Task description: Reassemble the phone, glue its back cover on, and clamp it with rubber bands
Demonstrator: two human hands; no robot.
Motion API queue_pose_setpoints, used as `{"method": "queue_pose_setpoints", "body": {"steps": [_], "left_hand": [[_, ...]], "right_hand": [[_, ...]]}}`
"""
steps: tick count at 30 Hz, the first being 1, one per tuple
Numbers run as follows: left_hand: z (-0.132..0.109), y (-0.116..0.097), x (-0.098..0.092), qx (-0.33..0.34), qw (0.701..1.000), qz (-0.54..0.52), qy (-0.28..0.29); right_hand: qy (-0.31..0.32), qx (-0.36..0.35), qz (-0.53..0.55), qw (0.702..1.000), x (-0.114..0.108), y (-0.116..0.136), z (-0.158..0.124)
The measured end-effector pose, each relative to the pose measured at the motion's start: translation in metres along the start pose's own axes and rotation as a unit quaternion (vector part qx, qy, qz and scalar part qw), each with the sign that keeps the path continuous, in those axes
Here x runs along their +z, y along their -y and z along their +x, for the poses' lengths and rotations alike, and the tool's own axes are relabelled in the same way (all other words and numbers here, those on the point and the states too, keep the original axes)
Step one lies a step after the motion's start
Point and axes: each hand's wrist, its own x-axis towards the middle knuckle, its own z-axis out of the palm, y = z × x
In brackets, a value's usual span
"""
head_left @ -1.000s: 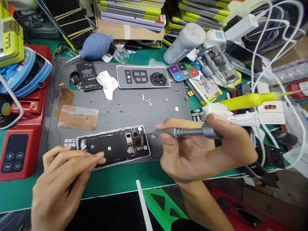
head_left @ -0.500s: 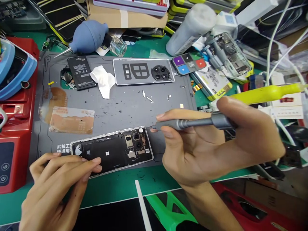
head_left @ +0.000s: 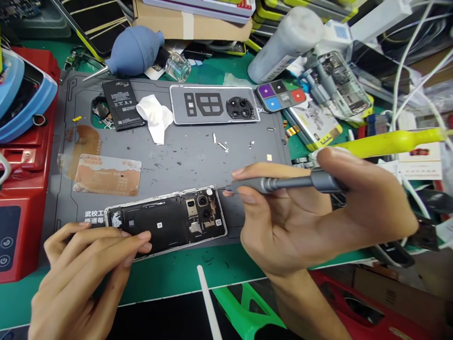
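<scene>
A screwdriver [head_left: 293,182] is held in the grip of the right hand [head_left: 300,222], its shaft pinched between thumb and fingers and its handle end braced in the palm; the bit is pointed left, at the camera-end corner of the open phone [head_left: 173,219]. Whether contact is made there cannot be told. The phone is held at its opposite end in the grip of the left hand [head_left: 88,269], fingers laid over its dark interior. The phone is thus located between both grips, above the mat [head_left: 177,165]. A card [head_left: 108,174] is noted just beyond the left grip, with a battery [head_left: 122,101] and a cloth [head_left: 155,118] farther beyond. Small metal parts [head_left: 222,146] and a cover [head_left: 207,106] are found beyond the right grip, to its left.
</scene>
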Motion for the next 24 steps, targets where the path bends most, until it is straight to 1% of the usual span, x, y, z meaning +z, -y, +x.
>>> {"method": "queue_pose_setpoints", "body": {"steps": [5, 7, 12, 14, 15, 18, 20, 22, 23, 24], "left_hand": [[0.0037, 0.0002, -0.0024, 0.022, 1.000, 0.004, 0.001], [0.0049, -0.0004, -0.0024, 0.017, 1.000, 0.005, -0.001], [0.0036, 0.0005, -0.0009, 0.006, 1.000, 0.011, -0.003], [0.0022, 0.0016, -0.0006, 0.006, 1.000, 0.010, -0.004], [0.0017, 0.0020, -0.0005, 0.007, 1.000, 0.009, -0.004], [0.0013, 0.0021, -0.0006, 0.017, 1.000, 0.006, -0.001], [0.0022, 0.0013, -0.0006, 0.021, 1.000, 0.006, -0.001], [0.0036, 0.0007, -0.0007, 0.017, 1.000, 0.005, -0.003], [0.0042, 0.0007, -0.0009, 0.018, 1.000, 0.005, -0.003], [0.0047, 0.0008, -0.0010, 0.020, 1.000, 0.005, -0.002]], "right_hand": [[0.009, -0.039, -0.025, 0.999, 0.0003, -0.0046, 0.0018], [0.006, -0.043, -0.028, 0.999, -0.0006, -0.0057, 0.0001], [0.047, 0.002, -0.036, 0.998, -0.0046, -0.0014, -0.0014], [0.025, 0.009, -0.042, 0.999, -0.0045, 0.0000, 0.0007], [0.008, -0.001, -0.048, 0.999, -0.0040, -0.0001, 0.0019], [-0.022, -0.070, -0.080, 0.994, -0.0022, -0.0030, 0.0028], [-0.037, -0.094, -0.109, 0.989, -0.0024, -0.0043, 0.0007], [-0.067, -0.101, -0.135, 0.983, -0.0047, -0.0032, -0.0025], [-0.064, -0.095, -0.140, 0.983, -0.0067, -0.0018, -0.0041], [-0.048, -0.077, -0.144, 0.985, -0.0090, 0.0000, -0.0053]]}}
